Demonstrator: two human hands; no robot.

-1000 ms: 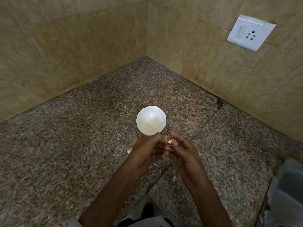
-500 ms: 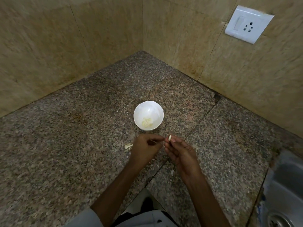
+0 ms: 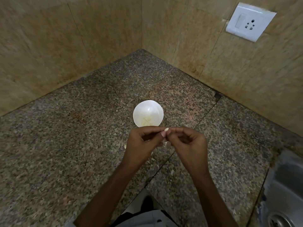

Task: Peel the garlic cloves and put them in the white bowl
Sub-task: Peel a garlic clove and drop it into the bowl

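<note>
Both of my hands meet above a speckled brown granite countertop (image 3: 65, 145). My left hand (image 3: 144, 145) is curled, thumb and forefinger pinching one end of a small pale garlic clove (image 3: 166, 129). Just beyond stands a small round white bowl (image 3: 154, 107) with a few peeled cloves (image 3: 146, 122) inside. My right hand (image 3: 188, 145), also curled, pinches the clove's other end. A papery peel scrap (image 3: 172, 172) lies beside my right forearm. Far right is a steel sink (image 3: 285, 194).

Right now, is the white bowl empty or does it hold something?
Not empty: the white bowl holds a few pale peeled garlic cloves lying at its bottom.
</note>
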